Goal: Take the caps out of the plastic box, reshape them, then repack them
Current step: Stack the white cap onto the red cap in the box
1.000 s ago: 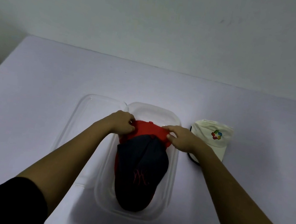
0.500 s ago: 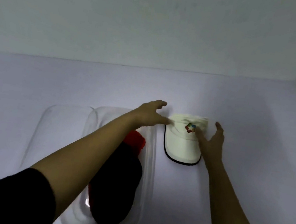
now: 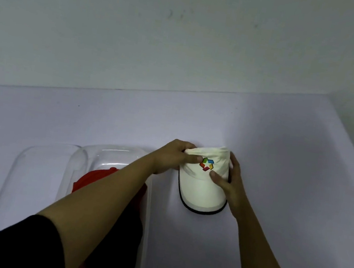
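Now both hands, left [image 3: 171,157] and right [image 3: 231,183], pinching the white cap [image 3: 202,188] beside the clear box [image 3: 147,209] with a red cap [image 3: 94,176] inside

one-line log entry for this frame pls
step: repack | left hand: grips white cap | right hand: grips same cap | cap: on table | box: red cap inside

2 bare forearms show, both uncovered from the wrist up to near the elbow. The left arm carries a black sleeve [image 3: 5,243], plain and unmarked, its cuff edge pushed up and running slantwise across the arm near the elbow. The right arm is bare as far as the frame shows it, with no sleeve in view. The left hand [image 3: 171,157] and the right hand [image 3: 229,183] are ungloved, with short nails on the thumbs that show.
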Tool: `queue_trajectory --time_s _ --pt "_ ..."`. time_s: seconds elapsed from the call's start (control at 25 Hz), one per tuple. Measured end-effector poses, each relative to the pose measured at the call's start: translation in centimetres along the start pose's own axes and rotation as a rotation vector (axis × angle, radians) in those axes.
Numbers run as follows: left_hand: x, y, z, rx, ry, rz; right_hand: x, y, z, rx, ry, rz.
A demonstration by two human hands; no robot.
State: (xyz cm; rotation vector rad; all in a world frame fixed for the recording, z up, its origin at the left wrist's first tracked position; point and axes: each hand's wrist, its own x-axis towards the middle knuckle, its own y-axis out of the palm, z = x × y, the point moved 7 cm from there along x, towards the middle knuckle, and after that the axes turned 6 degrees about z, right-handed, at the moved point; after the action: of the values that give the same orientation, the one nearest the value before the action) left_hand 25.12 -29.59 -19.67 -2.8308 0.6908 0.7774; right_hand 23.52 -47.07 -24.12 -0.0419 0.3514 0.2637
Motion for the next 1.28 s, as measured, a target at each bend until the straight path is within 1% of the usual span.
queue_trajectory --time_s 0.12,0.24,0.28,0.4,0.52,0.6,0.68,0.76,0.8,0.84,0.92,1.0,1.04,1.12,1.24,1.28 --pt "-1.9 -0.5 -2.1 -0.037 0.040 0.014 -1.5 1.0 2.5 0.076 -0.068 0.026" --pt "-4.8 -1.5 -3.6 -0.105 0.057 0.000 -3.3 2.3 5.2 0.184 -0.156 -0.065" --pt "-5.9 -1.9 -3.7 -0.130 0.047 -0.006 -3.8 3.1 6.2 0.196 -0.188 -0.063" --pt "-9.6 -2.7 -3.0 -0.230 0.015 0.026 -4.7 6.7 8.4 0.185 -0.230 0.043" --pt "-13.7 -4.4 -3.3 -0.280 0.091 0.039 -5.3 10.4 10.7 0.142 -0.252 0.129" --pt "-16.3 -6.5 -3.7 -0.257 0.159 -0.003 -5.3 12.7 12.1 0.082 -0.288 0.143" --pt "-18.8 -9.2 -4.1 -0.219 0.216 -0.092 -4.8 15.2 12.9 0.045 -0.316 0.181" --pt "-20.9 -12.0 -4.5 -0.192 0.269 -0.197 -4.3 17.5 12.0 0.071 -0.223 0.265" --pt "-22.2 -13.5 -4.6 -0.189 0.310 -0.257 -4.3 18.6 11.0 -0.015 -0.159 0.290" --pt "-22.9 -14.7 -4.9 -0.193 0.347 -0.308 -4.4 19.0 9.6 -0.196 -0.097 0.312" --pt "-24.9 -17.1 -5.2 -0.204 0.421 -0.393 -4.9 21.0 6.7 -0.665 0.018 0.433" --pt "-26.0 -18.4 -5.5 -0.170 0.451 -0.439 -5.5 22.7 5.1 -0.993 0.071 0.557" --pt "-26.1 -18.8 -5.4 -0.140 0.445 -0.461 -5.7 23.4 5.3 -1.091 0.067 0.588" --pt "-25.8 -18.9 -5.1 -0.098 0.421 -0.485 -5.6 24.1 6.2 -1.147 0.031 0.600" --pt "-25.0 -18.6 -3.8 -0.093 0.407 -0.515 -6.8 25.2 7.5 -1.052 -0.067 0.652" --pt "-24.6 -18.5 -3.4 -0.089 0.408 -0.515 -7.6 25.5 7.8 -1.055 -0.116 0.674"
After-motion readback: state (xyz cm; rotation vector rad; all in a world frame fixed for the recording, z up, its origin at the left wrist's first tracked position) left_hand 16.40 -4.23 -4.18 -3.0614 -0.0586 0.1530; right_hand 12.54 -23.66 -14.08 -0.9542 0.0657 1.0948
